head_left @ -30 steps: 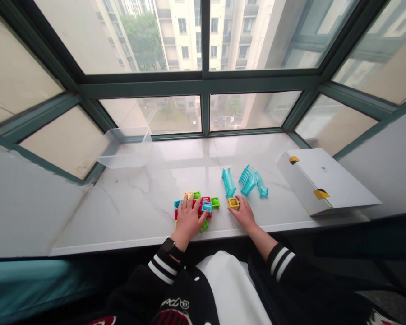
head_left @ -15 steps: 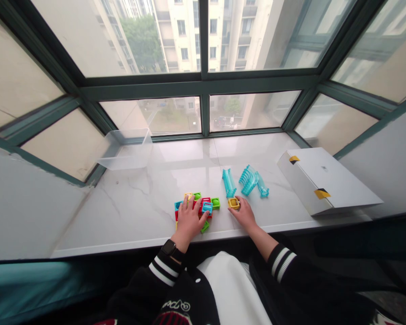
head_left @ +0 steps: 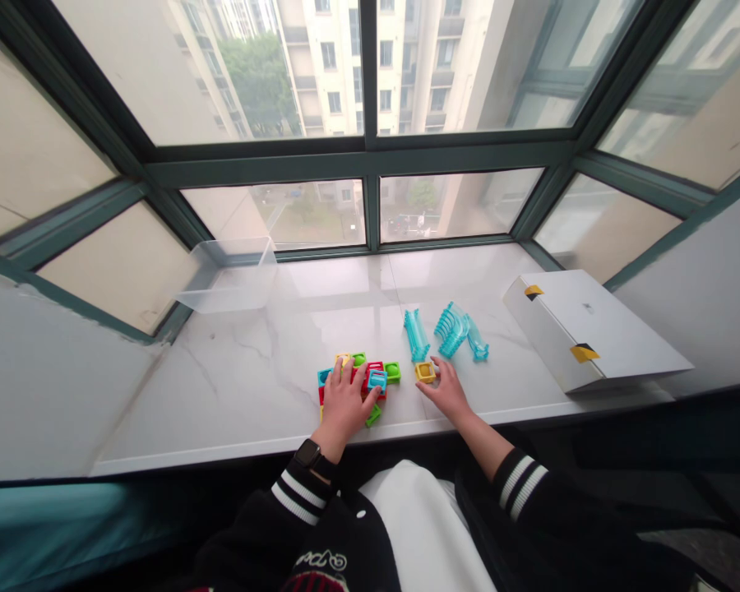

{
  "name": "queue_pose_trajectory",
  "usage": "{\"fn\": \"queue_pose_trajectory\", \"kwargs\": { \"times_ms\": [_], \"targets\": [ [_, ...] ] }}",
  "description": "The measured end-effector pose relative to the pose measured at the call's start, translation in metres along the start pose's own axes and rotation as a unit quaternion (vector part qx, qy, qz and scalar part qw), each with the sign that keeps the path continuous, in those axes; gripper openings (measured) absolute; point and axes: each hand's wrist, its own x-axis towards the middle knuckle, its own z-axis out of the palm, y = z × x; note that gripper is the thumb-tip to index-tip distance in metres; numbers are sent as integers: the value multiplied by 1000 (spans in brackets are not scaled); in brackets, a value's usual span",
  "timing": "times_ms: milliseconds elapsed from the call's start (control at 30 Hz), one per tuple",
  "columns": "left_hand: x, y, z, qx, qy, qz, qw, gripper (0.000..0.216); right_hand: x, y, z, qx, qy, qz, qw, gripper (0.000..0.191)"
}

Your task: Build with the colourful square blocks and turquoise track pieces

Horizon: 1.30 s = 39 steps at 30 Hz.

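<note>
My left hand [head_left: 347, 400] lies with spread fingers over a cluster of colourful plastic building blocks. Around it show a blue block [head_left: 377, 380], a green block [head_left: 393, 372], a yellow block [head_left: 341, 359] and red ones partly under the fingers. Apart from the cluster, on the right, a single yellow block [head_left: 425, 372] rests on the sill. My right hand [head_left: 450, 395] is beside it, thumb near its front edge and index finger by its far right corner, loosely apart. Just behind that block lies a straight turquoise track piece [head_left: 417, 335].
A curved turquoise track piece [head_left: 452, 330] and a smaller one [head_left: 477, 340] lie further right. A white box [head_left: 598, 329] with black-and-yellow tape stands at the right. At the back left is a clear plastic bin [head_left: 228, 288]. Windows enclose the white marbled sill [head_left: 234, 411].
The fingers of my right hand have loosened slightly, so more of the single yellow block shows. My left hand stays on the cluster. The view has shifted a little.
</note>
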Motion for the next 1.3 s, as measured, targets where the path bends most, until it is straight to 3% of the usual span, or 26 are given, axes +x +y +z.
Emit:
{"fn": "queue_pose_trajectory", "kwargs": {
  "times_ms": [100,167,267,400,500,667,867,1100,1300],
  "targets": [
    [0,0,0,3,2,1,1000,54,-9,-12,-14,4,25,-1,1000,58],
    [0,0,0,5,1,2,1000,52,-15,-27,-22,2,47,-41,998,41],
    [0,0,0,10,3,2,1000,52,-20,-56,-25,21,2,-111,994,29],
    [0,0,0,16,0,6,1000,53,-15,-93,-1,29,-134,-161,977,48],
    [0,-1,0,15,3,8,1000,52,-9,-107,24,6,-193,-163,968,61],
    [0,-4,3,14,13,19,1000,49,-7,-108,40,-38,-199,-144,969,49],
    [1,-2,5,12,13,7,1000,50,-9,-100,26,-36,-163,-139,976,36],
    [1,-3,5,14,12,5,1000,47,-10,-90,-4,90,-118,-88,985,39],
    [1,-2,4,15,12,4,1000,46,-14,-87,-17,187,-139,-45,971,39]
  ]
}}
